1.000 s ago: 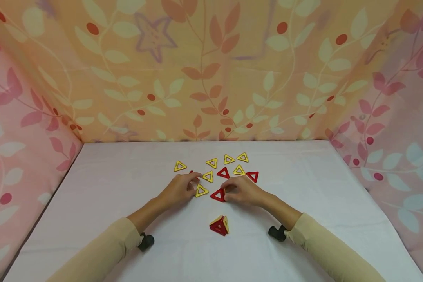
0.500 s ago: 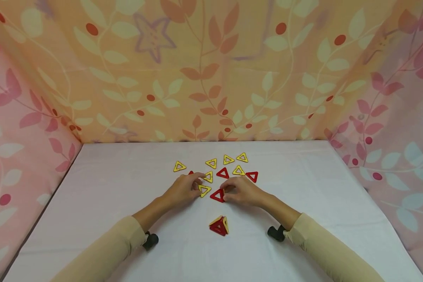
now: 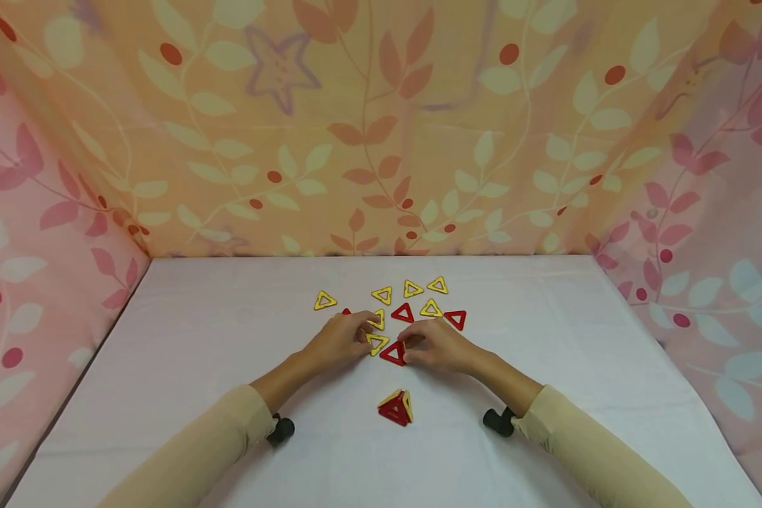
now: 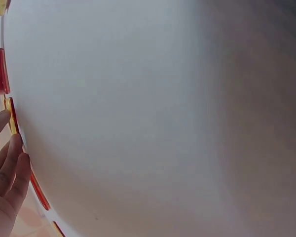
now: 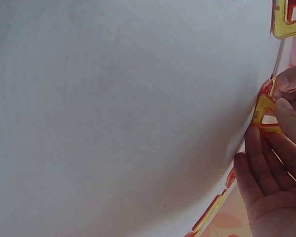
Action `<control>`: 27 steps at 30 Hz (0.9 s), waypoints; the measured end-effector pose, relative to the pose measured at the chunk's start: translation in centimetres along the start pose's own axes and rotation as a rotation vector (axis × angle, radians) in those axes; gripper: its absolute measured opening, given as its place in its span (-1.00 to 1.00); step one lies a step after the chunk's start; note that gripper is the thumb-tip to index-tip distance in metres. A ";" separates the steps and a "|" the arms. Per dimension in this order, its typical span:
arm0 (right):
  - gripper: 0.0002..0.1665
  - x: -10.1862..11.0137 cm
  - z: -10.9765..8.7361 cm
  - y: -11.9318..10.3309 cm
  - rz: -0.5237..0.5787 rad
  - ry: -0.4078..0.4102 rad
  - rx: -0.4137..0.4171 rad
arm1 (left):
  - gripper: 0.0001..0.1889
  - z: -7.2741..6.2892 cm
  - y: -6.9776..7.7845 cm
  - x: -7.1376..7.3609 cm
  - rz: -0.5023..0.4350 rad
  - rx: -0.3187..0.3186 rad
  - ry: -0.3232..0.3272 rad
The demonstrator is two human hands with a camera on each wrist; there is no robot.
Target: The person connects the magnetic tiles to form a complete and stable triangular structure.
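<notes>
My left hand [image 3: 336, 342] pinches a yellow triangular magnetic tile [image 3: 377, 344] at its left side, thumb and fingers at its edges. The tile lies low on the cloth, its right corner close to a red triangular tile [image 3: 391, 353]. That red tile stands raised in the left wrist view. My right hand [image 3: 441, 346] pinches a yellow triangular tile [image 5: 261, 112] beside the red one, thumb on its face; in the head view little more than its edge shows. Nearer me stands a small red-and-yellow pyramid [image 3: 396, 408] of such tiles.
Beyond the hands lie several loose yellow tiles [image 3: 413, 288] and red tiles [image 3: 403, 312], one red tile [image 3: 346, 311] partly behind my left hand. A white cloth covers the table [image 3: 197, 339]. Patterned fabric [image 3: 381, 127] hangs at the back and both sides.
My left hand has slid its yellow tile to the right, up to the red tile. The right hand and the pyramid have stayed in place.
</notes>
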State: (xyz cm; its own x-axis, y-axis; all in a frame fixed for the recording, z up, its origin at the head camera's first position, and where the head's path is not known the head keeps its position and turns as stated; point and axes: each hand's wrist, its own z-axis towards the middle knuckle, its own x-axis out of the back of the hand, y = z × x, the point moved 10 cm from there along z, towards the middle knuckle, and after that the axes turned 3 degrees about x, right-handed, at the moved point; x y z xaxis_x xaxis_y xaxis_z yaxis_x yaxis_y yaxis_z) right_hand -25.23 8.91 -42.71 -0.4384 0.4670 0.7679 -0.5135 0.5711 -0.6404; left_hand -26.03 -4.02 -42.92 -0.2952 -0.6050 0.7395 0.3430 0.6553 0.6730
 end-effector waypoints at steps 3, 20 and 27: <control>-0.62 0.0 0.0 0.0 -0.003 0.002 0.001 | -0.52 0.2 0.2 -0.3 0.006 -0.006 -0.007; -0.62 -0.1 0.0 0.2 0.001 0.002 -0.002 | -0.54 0.5 1.1 -0.2 0.019 -0.004 0.017; -0.62 0.0 0.0 0.1 -0.001 0.004 0.003 | -0.58 0.5 1.1 0.3 -0.077 0.023 0.040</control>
State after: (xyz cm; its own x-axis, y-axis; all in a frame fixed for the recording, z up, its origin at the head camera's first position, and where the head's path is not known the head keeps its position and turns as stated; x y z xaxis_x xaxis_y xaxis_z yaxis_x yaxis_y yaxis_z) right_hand -25.30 8.95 -42.82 -0.4349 0.4695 0.7684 -0.5162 0.5692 -0.6399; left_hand -26.20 -3.25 -41.99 -0.2836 -0.6714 0.6846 0.2999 0.6160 0.7284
